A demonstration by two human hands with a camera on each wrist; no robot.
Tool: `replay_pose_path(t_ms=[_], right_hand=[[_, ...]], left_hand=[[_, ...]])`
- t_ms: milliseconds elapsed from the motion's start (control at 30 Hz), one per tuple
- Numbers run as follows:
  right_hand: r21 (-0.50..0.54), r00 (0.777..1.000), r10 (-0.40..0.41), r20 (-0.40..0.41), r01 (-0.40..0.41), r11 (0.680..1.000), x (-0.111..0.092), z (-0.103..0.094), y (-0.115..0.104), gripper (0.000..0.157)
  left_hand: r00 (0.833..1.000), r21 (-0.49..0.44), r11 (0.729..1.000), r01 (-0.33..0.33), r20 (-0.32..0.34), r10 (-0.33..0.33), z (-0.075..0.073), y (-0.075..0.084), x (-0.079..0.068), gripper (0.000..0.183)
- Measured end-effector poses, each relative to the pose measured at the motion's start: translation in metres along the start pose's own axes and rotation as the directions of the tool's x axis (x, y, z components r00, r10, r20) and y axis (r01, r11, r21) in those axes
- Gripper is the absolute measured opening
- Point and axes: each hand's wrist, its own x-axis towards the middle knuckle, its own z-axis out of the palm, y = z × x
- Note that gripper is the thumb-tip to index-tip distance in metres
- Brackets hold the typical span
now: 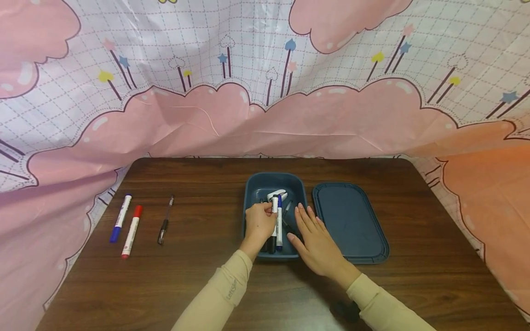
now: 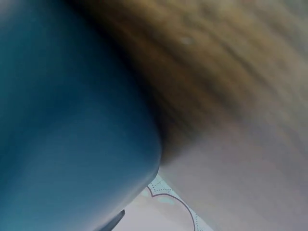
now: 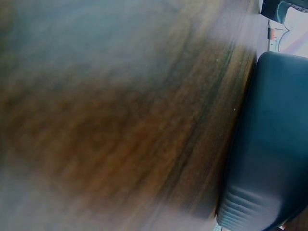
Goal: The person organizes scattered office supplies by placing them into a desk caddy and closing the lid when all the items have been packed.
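Observation:
A dark blue box stands open at the middle of the table. Inside it, my left hand pinches a white marker with black ends. Right beside that lies a white marker with a blue cap. My right hand has its fingers stretched out over the box's right edge. A slim pen and a white object, its kind unclear, lie in the box too. Both wrist views show mostly the blurred outer wall of the box and the table; no fingers appear there.
The box's flat blue lid lies to the right of the box. On the left of the wooden table are a blue marker, a red marker and a clear-barrelled black pen. A patterned cloth hangs behind.

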Motion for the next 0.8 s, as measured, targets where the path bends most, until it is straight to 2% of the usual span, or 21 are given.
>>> replay_pose_path(t_ms=[333,800], right_hand=[[0.010,1.000,-0.003,-0.011,0.003,1.000,-0.0015,0.0005,-0.0006,0.069],[0.001,1.000,-0.007,-0.022,0.007,1.000,-0.0006,-0.0009,-0.0009,0.068]], left_hand=[[0.999,0.009,0.999,0.035,0.020,-0.035,0.0024,-0.0078,0.0012,0.024],[0.998,0.054,0.997,0.060,0.016,-0.061,-0.0005,-0.0068,0.0013,0.021]])
